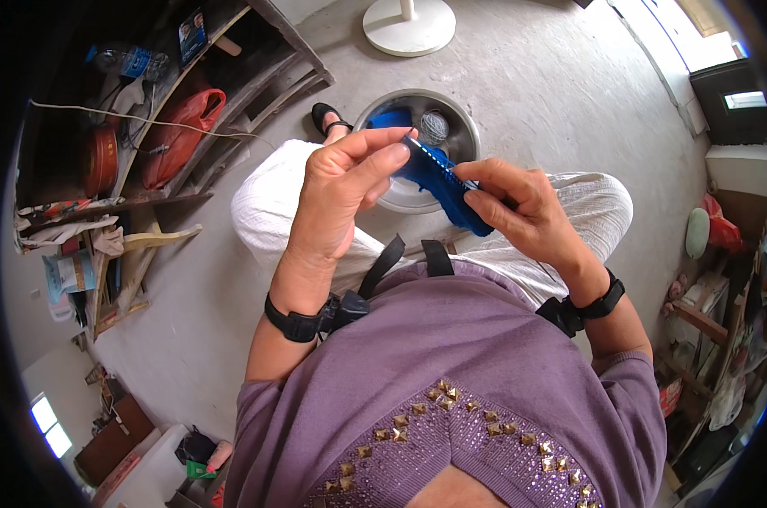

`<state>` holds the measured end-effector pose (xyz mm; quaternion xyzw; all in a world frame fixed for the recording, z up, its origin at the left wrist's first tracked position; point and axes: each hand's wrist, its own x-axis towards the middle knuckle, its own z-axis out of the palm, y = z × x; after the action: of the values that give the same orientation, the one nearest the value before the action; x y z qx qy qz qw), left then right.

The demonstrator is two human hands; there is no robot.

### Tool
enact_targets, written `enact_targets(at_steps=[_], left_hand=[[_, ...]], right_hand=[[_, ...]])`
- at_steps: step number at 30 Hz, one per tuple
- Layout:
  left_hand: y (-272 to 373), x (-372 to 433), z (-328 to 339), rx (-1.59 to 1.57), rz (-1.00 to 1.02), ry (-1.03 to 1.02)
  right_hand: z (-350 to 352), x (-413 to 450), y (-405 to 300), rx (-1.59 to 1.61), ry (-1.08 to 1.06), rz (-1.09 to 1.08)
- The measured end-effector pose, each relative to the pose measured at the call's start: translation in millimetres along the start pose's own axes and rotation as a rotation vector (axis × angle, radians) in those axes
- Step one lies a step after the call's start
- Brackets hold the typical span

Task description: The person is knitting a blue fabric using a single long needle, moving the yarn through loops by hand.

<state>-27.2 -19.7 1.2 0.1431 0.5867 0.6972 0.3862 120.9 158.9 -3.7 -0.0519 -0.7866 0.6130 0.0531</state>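
Between my hands, over the lap, hangs a narrow piece of blue knitting, slanting down to the right. Along its upper edge runs a row of white stitches, apparently on a knitting needle. My left hand pinches the upper left end between thumb and fingers. My right hand grips the right side near the end of the stitch row. Beneath the knitting, a metal basin stands on the floor with a ball of grey yarn and a blue item inside.
On the left, wooden shelves hold a plastic bottle, a red plastic bag and a round red tin. A white round pedestal base stands ahead. Cluttered shelving is at the right.
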Motion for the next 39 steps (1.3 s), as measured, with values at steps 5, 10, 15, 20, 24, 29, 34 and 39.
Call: enact_targets(at_steps=[5, 10, 15, 20, 24, 29, 34, 39], left_hand=[[-2, 0, 1, 0.012, 0.024, 0.014], [-2, -1, 3, 0.030, 0.034, 0.037], [-6, -1, 6, -0.003, 0.063, 0.080], [-10, -1, 6, -0.018, 0.079, 0.126], [-10, -5, 8, -0.002, 0.092, 0.156], [-11, -7, 11, 0.008, 0.109, 0.184], [-15, -8, 9, 0.122, 0.073, 0.072], [-12, -9, 7, 0.133, 0.059, 0.046]], right_hand=[[1, 0, 1, -0.037, -0.018, 0.006], [4, 0, 2, -0.021, 0.007, 0.031], [9, -2, 6, -0.004, 0.031, 0.043], [23, -2, 10, 0.093, 0.086, -0.002], [27, -1, 10, 0.126, 0.076, -0.011], [29, 0, 9, 0.138, 0.082, -0.017], [27, 4, 8, 0.060, 0.100, -0.006], [11, 13, -3, -0.201, 0.065, -0.069]])
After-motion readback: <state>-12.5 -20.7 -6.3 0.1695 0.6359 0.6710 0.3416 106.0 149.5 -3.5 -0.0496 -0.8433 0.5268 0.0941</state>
